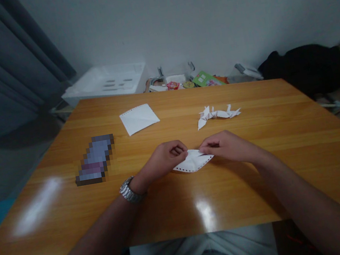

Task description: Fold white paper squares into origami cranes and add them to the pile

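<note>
A small folded sheet of white paper [192, 162], with punched holes along its near edges, is held just over the wooden table [159, 216]. My left hand [171, 155] pinches its left side between thumb and fingers. On the opposite side my right hand [220, 147] grips the paper the same way, thumb on top. Beyond the hands lie several folded white paper figures [218, 114] in a cluster. A flat square sheet of white paper [139, 119], holes along its far edge, rests further left.
A blurred-out phone [95, 159] lies on the left of the table. Behind the far edge stand a white plastic tray [106, 79] and assorted items, including a green packet [207, 78]. A black cloth heap [306, 63] sits at the right rear.
</note>
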Action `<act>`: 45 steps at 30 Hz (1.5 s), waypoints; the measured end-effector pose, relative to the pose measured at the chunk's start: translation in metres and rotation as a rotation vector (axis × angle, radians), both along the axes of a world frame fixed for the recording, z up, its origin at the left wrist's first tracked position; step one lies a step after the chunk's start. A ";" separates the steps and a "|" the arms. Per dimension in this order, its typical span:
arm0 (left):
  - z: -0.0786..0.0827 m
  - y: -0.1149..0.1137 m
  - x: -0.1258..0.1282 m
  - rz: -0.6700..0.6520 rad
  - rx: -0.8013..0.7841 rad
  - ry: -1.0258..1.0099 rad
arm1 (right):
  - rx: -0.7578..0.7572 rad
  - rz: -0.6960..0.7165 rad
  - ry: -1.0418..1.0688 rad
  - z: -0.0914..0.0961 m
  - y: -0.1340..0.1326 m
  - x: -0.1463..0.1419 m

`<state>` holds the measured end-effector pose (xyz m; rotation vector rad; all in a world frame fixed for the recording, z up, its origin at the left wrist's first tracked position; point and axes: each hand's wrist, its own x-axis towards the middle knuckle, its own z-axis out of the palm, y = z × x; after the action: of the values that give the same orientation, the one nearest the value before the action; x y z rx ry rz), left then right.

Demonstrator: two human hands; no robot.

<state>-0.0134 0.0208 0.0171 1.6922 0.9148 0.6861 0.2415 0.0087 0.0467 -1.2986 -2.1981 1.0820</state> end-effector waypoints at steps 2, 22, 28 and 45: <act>0.000 -0.002 0.001 -0.040 -0.013 -0.006 | 0.026 0.041 -0.032 0.003 -0.001 -0.001; -0.008 -0.002 0.001 -0.043 -0.009 0.063 | -0.041 -0.122 0.199 -0.008 0.006 -0.002; -0.017 0.002 0.005 0.178 -0.071 -0.082 | -0.204 -0.226 0.426 -0.022 -0.001 -0.011; -0.018 -0.007 0.018 0.203 -0.005 -0.091 | 0.065 -0.287 0.302 -0.035 -0.010 -0.027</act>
<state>0.0046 0.0138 -0.0008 1.5638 1.0309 0.8881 0.2147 -0.0011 0.0114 -1.2801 -1.7517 1.0098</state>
